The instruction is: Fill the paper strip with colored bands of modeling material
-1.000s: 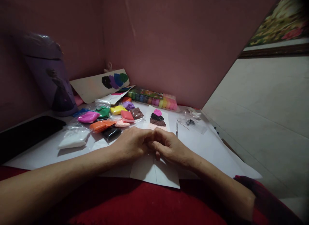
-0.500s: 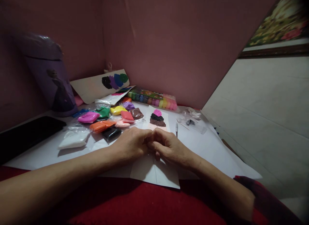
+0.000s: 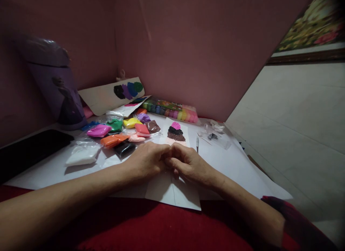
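Observation:
My left hand (image 3: pixel 149 159) and my right hand (image 3: pixel 192 163) meet above a white paper strip (image 3: pixel 172 195), fingers curled and touching each other. Whatever lies between the fingers, if anything, is hidden. Just beyond them the strip carries a clay picture (image 3: pixel 176 136) in stacked bands of pink, black, brown and pale peach; its lower part is covered by my hands. Right of it lies a slim tool with a silvery end (image 3: pixel 197 143). Close to my left wrist is a bag of black clay (image 3: pixel 124 149).
Several small bags of coloured clay, among them orange clay (image 3: pixel 114 140) and white clay (image 3: pixel 82 155), lie at left. A long clay pack (image 3: pixel 171 110) rests by the wall. A black flat object (image 3: pixel 35 150) and a purple container (image 3: pixel 63 89) stand farther left; plastic scraps (image 3: pixel 215 136) lie right.

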A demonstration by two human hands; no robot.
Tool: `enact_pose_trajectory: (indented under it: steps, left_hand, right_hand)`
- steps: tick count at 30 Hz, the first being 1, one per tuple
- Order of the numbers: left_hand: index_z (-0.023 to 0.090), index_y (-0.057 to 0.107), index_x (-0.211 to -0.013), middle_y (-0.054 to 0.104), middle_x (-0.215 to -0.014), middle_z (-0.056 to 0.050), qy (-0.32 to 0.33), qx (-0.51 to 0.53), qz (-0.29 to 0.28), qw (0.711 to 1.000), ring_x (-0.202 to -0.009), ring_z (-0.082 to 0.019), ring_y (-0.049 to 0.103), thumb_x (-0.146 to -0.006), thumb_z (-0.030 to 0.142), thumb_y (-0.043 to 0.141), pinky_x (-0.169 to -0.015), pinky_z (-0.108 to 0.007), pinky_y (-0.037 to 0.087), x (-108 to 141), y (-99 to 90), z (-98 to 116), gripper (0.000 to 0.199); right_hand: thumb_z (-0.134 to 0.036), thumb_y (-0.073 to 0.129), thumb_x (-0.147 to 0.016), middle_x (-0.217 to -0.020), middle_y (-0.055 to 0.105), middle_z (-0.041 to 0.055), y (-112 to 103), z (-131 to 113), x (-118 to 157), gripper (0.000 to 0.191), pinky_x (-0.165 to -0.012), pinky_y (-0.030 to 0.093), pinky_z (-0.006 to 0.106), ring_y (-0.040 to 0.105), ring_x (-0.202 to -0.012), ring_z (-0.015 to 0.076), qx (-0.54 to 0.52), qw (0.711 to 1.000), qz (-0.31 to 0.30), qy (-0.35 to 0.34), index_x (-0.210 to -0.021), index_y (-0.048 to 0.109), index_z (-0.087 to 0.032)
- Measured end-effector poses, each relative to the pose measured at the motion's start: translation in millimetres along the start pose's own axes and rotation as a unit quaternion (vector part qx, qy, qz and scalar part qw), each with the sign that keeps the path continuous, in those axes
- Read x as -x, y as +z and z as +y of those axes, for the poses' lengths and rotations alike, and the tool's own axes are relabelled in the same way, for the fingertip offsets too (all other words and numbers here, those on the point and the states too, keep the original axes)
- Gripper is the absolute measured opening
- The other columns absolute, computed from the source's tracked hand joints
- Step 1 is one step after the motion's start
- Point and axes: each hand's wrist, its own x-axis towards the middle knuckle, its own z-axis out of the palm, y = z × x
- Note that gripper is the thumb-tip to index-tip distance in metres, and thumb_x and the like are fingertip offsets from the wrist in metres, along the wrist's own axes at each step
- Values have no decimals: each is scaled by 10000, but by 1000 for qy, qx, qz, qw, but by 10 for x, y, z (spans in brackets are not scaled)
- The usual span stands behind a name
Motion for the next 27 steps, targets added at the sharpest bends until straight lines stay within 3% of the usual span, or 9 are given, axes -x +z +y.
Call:
enact_pose_trajectory:
  steps: [27]
  left_hand:
    - [150,601,-685,631,-685,2,5,-12,1,1000,-628,-105,518,-721,129,507,-546,-207,319,7,12,-9,103]
  right_hand:
    - [-197,489,-864,-691,530,-26,4,-16,4,43,-509,432,232,510,-521,78,-6,1000,-1,4,-824,483,-182]
